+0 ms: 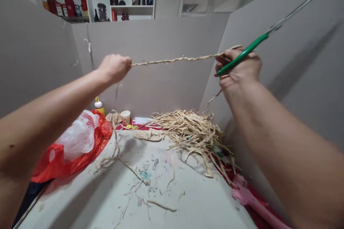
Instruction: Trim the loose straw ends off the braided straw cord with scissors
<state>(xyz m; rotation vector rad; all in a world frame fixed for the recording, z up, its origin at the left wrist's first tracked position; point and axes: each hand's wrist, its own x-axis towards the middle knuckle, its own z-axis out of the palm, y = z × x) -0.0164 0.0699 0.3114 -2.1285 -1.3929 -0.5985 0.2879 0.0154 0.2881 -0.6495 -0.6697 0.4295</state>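
A rope (172,59) is stretched straight, up in the air.
The left hand (114,68) has its fingers clamped on one end. The right hand (242,66) pinches the rope too, with a green handle (244,54) across it; its metal rod (303,4) pokes up beside the right wall (319,50). Open air lies between the rope and the table (102,193). Straw (190,125) fills the back right corner; a red bag (103,132) covers the left edge.
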